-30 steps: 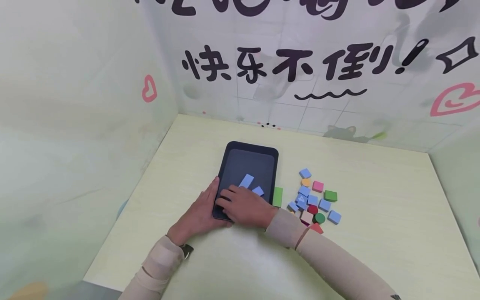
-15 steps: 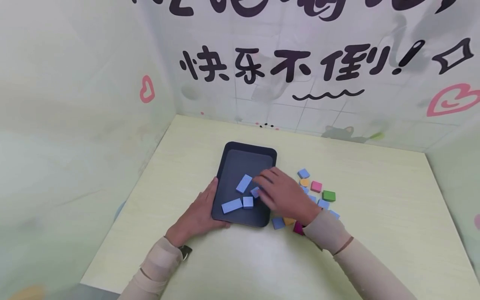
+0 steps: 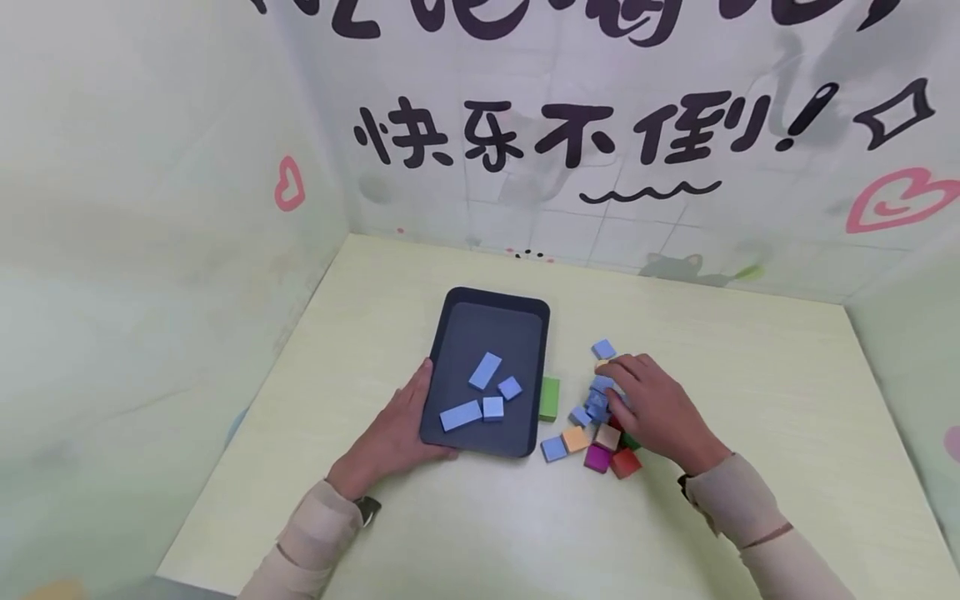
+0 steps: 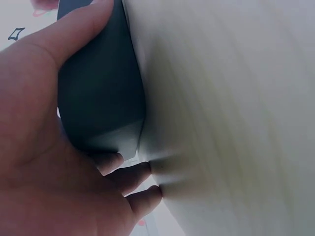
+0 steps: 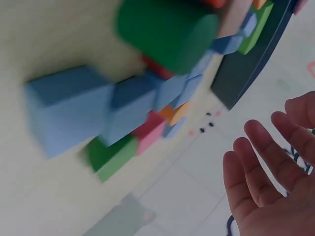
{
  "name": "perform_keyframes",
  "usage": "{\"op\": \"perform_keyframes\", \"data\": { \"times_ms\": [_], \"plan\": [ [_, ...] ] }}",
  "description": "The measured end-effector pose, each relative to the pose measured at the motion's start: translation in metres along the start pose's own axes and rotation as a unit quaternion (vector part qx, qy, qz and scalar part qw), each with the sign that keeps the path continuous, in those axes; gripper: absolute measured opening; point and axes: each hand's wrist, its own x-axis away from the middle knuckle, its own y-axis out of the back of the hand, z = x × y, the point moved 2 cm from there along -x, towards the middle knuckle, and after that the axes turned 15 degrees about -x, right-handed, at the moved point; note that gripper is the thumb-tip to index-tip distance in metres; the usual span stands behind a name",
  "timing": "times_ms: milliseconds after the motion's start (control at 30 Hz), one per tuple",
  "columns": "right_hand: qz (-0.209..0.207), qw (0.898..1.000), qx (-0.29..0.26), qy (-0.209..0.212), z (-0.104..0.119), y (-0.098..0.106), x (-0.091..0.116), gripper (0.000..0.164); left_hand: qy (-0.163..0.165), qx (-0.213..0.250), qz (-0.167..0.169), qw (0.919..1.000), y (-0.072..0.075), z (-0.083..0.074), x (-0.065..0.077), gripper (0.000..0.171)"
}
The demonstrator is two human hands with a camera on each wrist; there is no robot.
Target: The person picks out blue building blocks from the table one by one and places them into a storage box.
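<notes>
A dark rectangular tray (image 3: 491, 329) lies on the table, holding several blue blocks (image 3: 461, 415). My left hand (image 3: 386, 437) holds its near left corner. In the left wrist view, the thumb presses one wall of the tray (image 4: 101, 83) while the other fingers bend past the corner, some tips against the tabletop. To the right, my right hand (image 3: 663, 417) is over a loose cluster of blue blocks (image 3: 597, 402) and other colours. In the right wrist view its fingers (image 5: 268, 150) are spread and loosely bent, with nothing between them. The head view partly hides the blocks beneath this hand.
A light green block (image 3: 550, 398) lies against the tray's right side. Orange (image 3: 575, 439), magenta (image 3: 597, 458) and red (image 3: 626, 463) blocks sit at the cluster's near side. A green cylinder (image 5: 167, 34) shows up close. A printed wall (image 3: 420, 208) stands behind the table.
My right hand has left the tray and moved right to the block cluster. Blue blocks it covered in the tray now show. The left hand has stayed on the tray.
</notes>
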Motion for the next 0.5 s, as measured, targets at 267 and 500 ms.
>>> {"op": "perform_keyframes", "data": {
  "times_ms": [267,500],
  "plan": [
    [-0.019,0.998,-0.003,-0.060,-0.021,0.017,0.037,0.029,0.004,0.001,-0.001,1.0000,-0.002,0.001,0.000,0.135],
    [0.007,0.994,0.003,-0.106,-0.033,0.020,0.060,0.033,0.006,0.004,0.002,1.0000,-0.003,0.000,0.001,0.135]
  ]
}}
